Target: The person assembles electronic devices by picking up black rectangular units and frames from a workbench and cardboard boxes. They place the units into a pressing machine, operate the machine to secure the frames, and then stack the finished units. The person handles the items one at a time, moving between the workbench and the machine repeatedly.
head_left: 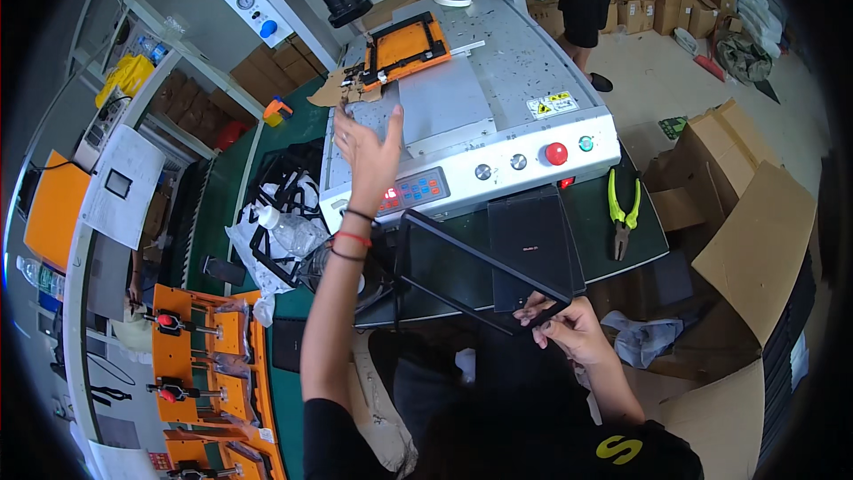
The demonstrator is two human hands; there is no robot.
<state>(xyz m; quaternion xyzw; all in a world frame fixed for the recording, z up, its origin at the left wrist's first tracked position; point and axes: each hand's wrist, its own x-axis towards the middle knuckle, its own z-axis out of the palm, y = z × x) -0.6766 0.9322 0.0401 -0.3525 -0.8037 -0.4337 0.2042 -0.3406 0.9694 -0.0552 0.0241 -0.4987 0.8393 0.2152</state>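
My left hand (pixel 369 147) is raised over the front left of a grey-white bench machine (pixel 551 62), fingers apart and nothing visible in them. Just beyond its fingertips lies an orange fixture (pixel 404 47) with a black rectangular frame on it. Close to my body, my right hand (pixel 573 329) pinches one corner of another thin black rectangular frame (pixel 484 253). That frame is tilted, its far end reaching left toward the machine's control panel (pixel 413 189). Beneath it lies a flat dark package (pixel 524 236) on the green table.
Green-handled pliers (pixel 624 213) lie right of the package. Black frames and a clear plastic bottle (pixel 289 229) crowd the left. Orange clamp fixtures (pixel 213 373) stand lower left, an opened cardboard box (pixel 755 249) at the right. Another person (pixel 582 0) stands beyond the machine.
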